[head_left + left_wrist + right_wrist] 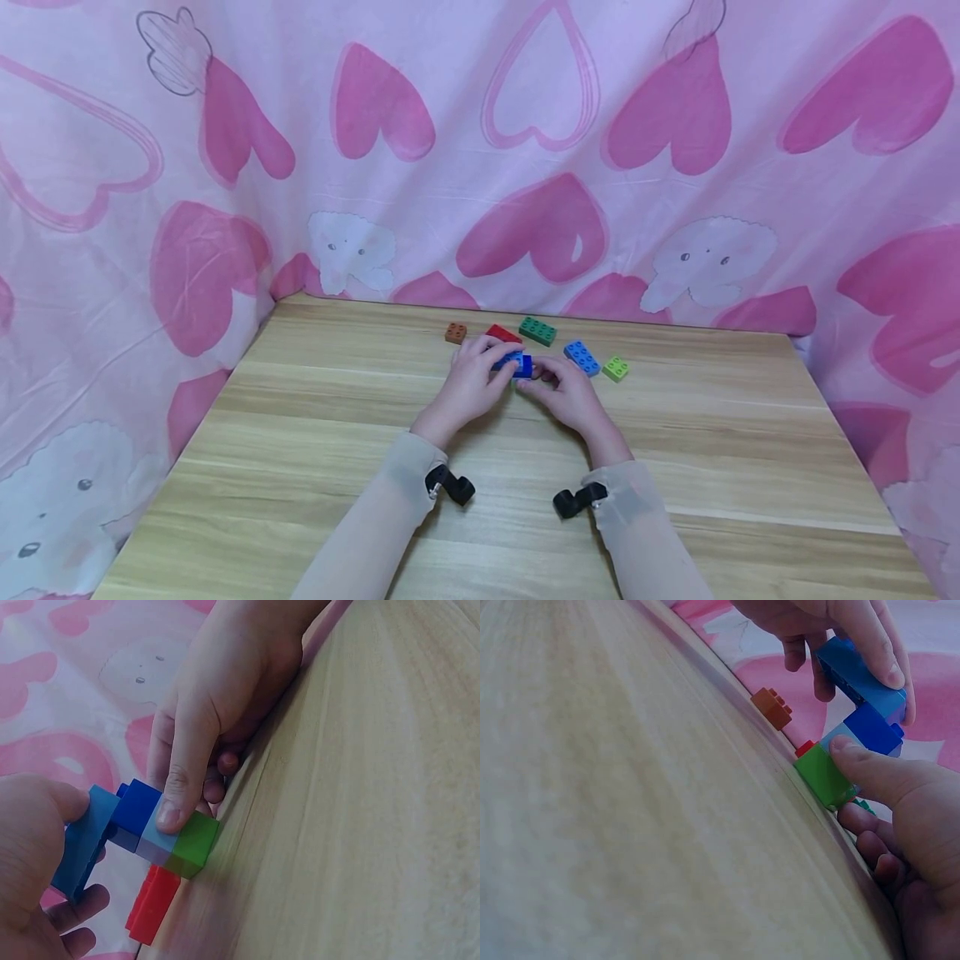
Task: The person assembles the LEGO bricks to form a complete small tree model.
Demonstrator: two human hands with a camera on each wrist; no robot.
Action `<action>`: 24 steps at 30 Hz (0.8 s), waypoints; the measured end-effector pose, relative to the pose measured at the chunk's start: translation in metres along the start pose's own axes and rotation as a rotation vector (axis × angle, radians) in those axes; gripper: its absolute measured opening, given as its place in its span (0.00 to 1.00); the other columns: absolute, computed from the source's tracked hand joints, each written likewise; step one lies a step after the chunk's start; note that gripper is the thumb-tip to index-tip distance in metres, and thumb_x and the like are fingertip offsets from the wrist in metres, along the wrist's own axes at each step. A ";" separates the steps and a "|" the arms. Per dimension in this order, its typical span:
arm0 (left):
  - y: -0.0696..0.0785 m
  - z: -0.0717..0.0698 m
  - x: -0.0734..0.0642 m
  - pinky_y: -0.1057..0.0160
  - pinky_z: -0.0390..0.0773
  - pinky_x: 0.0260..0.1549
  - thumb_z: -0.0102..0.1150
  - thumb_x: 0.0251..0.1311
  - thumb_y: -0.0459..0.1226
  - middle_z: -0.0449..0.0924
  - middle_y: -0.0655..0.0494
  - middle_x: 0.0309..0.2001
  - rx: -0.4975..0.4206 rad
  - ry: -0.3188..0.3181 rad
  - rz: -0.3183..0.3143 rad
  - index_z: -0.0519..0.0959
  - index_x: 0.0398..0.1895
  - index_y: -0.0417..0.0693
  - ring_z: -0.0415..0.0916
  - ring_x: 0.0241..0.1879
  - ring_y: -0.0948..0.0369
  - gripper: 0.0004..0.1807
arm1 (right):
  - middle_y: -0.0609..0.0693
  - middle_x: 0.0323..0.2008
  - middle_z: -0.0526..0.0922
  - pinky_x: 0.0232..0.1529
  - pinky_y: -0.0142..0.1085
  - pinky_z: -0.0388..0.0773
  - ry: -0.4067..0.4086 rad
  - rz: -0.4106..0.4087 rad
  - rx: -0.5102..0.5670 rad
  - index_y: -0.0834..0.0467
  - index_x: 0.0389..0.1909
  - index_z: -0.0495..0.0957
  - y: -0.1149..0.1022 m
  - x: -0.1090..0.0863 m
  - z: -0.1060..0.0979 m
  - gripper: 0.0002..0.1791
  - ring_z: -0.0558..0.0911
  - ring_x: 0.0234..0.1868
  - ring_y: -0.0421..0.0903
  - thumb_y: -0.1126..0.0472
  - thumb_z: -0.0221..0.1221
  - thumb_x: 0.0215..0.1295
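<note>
My left hand point(471, 382) grips a long blue brick point(84, 844) between thumb and fingers. This brick sits at an angle against the top of a small stack, touching its dark blue brick point(139, 806); whether the studs are joined I cannot tell. Below the dark blue one come a light blue brick point(156, 841) and a green brick point(823, 776) at the bottom, by the tabletop. My right hand point(570, 396) pinches the stack from the side, its thumb over the light blue brick.
Behind the hands on the wooden table point(315, 467) lie a brown brick point(455, 332), a red brick point(504, 333) and a dark green brick point(537, 331). Another blue brick point(581, 358) and a lime brick point(616, 368) lie to the right. A pink heart-patterned curtain point(525, 233) borders the table.
</note>
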State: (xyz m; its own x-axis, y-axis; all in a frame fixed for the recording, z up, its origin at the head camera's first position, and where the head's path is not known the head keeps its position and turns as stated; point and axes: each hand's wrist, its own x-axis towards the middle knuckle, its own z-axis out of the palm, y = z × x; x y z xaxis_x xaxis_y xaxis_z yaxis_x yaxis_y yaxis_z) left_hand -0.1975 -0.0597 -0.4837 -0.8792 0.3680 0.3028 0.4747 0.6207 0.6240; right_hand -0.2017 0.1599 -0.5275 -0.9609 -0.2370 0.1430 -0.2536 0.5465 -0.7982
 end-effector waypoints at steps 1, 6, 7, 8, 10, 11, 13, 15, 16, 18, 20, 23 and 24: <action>0.000 0.000 0.000 0.41 0.69 0.63 0.60 0.82 0.42 0.80 0.47 0.62 0.002 0.001 0.002 0.83 0.70 0.52 0.72 0.64 0.45 0.19 | 0.47 0.45 0.86 0.54 0.47 0.78 0.000 0.001 -0.001 0.51 0.62 0.87 0.000 0.000 0.000 0.22 0.79 0.49 0.49 0.48 0.74 0.72; 0.000 -0.001 0.000 0.42 0.69 0.62 0.60 0.82 0.42 0.80 0.47 0.62 0.008 0.004 0.008 0.83 0.70 0.52 0.72 0.64 0.44 0.19 | 0.47 0.46 0.86 0.54 0.46 0.79 -0.007 0.005 -0.006 0.51 0.62 0.86 0.000 0.000 0.000 0.23 0.79 0.49 0.49 0.48 0.74 0.72; 0.000 -0.001 0.000 0.42 0.69 0.62 0.60 0.82 0.42 0.80 0.47 0.62 0.010 0.005 0.007 0.83 0.70 0.52 0.72 0.64 0.45 0.19 | 0.47 0.46 0.86 0.54 0.46 0.79 -0.012 0.006 -0.004 0.52 0.63 0.86 0.000 0.000 -0.001 0.23 0.79 0.49 0.49 0.48 0.74 0.72; 0.000 -0.001 0.000 0.42 0.69 0.61 0.60 0.82 0.42 0.80 0.48 0.62 0.011 0.005 0.007 0.83 0.70 0.52 0.73 0.64 0.45 0.19 | 0.48 0.47 0.86 0.54 0.45 0.79 -0.016 0.006 0.004 0.53 0.64 0.85 0.000 0.000 -0.002 0.24 0.80 0.50 0.49 0.50 0.74 0.71; 0.000 -0.001 0.000 0.43 0.69 0.61 0.60 0.82 0.42 0.81 0.48 0.62 0.012 0.005 0.006 0.84 0.70 0.52 0.73 0.64 0.45 0.19 | 0.49 0.48 0.86 0.53 0.44 0.80 -0.023 0.009 0.026 0.54 0.66 0.84 0.001 -0.001 -0.004 0.25 0.81 0.50 0.49 0.53 0.75 0.71; 0.000 -0.001 0.000 0.43 0.69 0.61 0.60 0.82 0.42 0.81 0.48 0.62 0.012 0.003 0.005 0.84 0.70 0.52 0.73 0.64 0.45 0.19 | 0.50 0.49 0.86 0.52 0.43 0.80 -0.027 0.010 0.041 0.55 0.67 0.83 0.001 -0.001 -0.005 0.26 0.81 0.50 0.49 0.56 0.75 0.70; 0.001 -0.001 0.000 0.43 0.69 0.61 0.60 0.82 0.43 0.81 0.48 0.62 0.012 0.001 0.001 0.83 0.70 0.53 0.73 0.64 0.46 0.19 | 0.51 0.49 0.86 0.50 0.40 0.81 -0.024 0.010 0.063 0.56 0.67 0.82 0.001 -0.002 -0.009 0.27 0.82 0.49 0.48 0.61 0.75 0.69; 0.002 -0.002 -0.001 0.43 0.69 0.61 0.60 0.82 0.43 0.81 0.48 0.62 0.010 -0.003 -0.002 0.83 0.70 0.52 0.73 0.64 0.46 0.19 | 0.51 0.48 0.86 0.48 0.37 0.81 0.001 -0.011 0.069 0.55 0.66 0.83 0.001 -0.003 -0.013 0.26 0.83 0.48 0.48 0.64 0.74 0.68; 0.002 -0.002 -0.001 0.43 0.69 0.61 0.60 0.82 0.43 0.81 0.48 0.62 0.011 -0.005 -0.004 0.83 0.70 0.53 0.73 0.64 0.46 0.19 | 0.51 0.48 0.86 0.47 0.37 0.81 0.024 -0.025 0.065 0.54 0.65 0.85 0.001 -0.003 -0.015 0.24 0.83 0.47 0.48 0.65 0.73 0.68; 0.002 -0.002 0.000 0.43 0.69 0.61 0.60 0.82 0.44 0.81 0.48 0.62 0.013 -0.009 -0.008 0.83 0.71 0.53 0.73 0.64 0.46 0.20 | 0.50 0.48 0.86 0.48 0.38 0.81 0.083 -0.066 0.046 0.53 0.61 0.87 0.000 -0.004 -0.019 0.21 0.83 0.48 0.48 0.66 0.72 0.69; 0.002 -0.002 0.000 0.43 0.69 0.61 0.60 0.82 0.45 0.80 0.49 0.63 0.016 -0.015 -0.014 0.83 0.71 0.54 0.73 0.65 0.46 0.20 | 0.51 0.49 0.86 0.49 0.42 0.82 0.158 -0.108 0.028 0.53 0.57 0.88 0.000 -0.004 -0.023 0.17 0.83 0.50 0.50 0.67 0.72 0.70; 0.002 -0.003 0.000 0.44 0.69 0.62 0.60 0.82 0.45 0.81 0.50 0.63 0.015 -0.017 -0.019 0.83 0.71 0.57 0.73 0.66 0.47 0.20 | 0.54 0.53 0.84 0.57 0.49 0.77 0.260 -0.143 -0.004 0.56 0.55 0.89 0.003 -0.004 -0.029 0.15 0.79 0.58 0.54 0.66 0.73 0.70; 0.002 -0.003 -0.001 0.44 0.69 0.62 0.61 0.82 0.45 0.81 0.50 0.63 0.014 -0.016 -0.020 0.83 0.71 0.57 0.72 0.66 0.47 0.20 | 0.56 0.54 0.83 0.59 0.52 0.75 0.289 -0.146 -0.014 0.57 0.55 0.88 0.005 -0.003 -0.031 0.15 0.77 0.60 0.55 0.66 0.73 0.69</action>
State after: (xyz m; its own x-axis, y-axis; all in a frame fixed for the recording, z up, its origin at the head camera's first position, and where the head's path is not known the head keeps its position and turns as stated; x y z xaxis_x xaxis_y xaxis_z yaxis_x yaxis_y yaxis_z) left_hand -0.1961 -0.0604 -0.4808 -0.8878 0.3662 0.2788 0.4576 0.6375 0.6198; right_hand -0.2030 0.1883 -0.5137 -0.9053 -0.0767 0.4178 -0.3910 0.5349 -0.7490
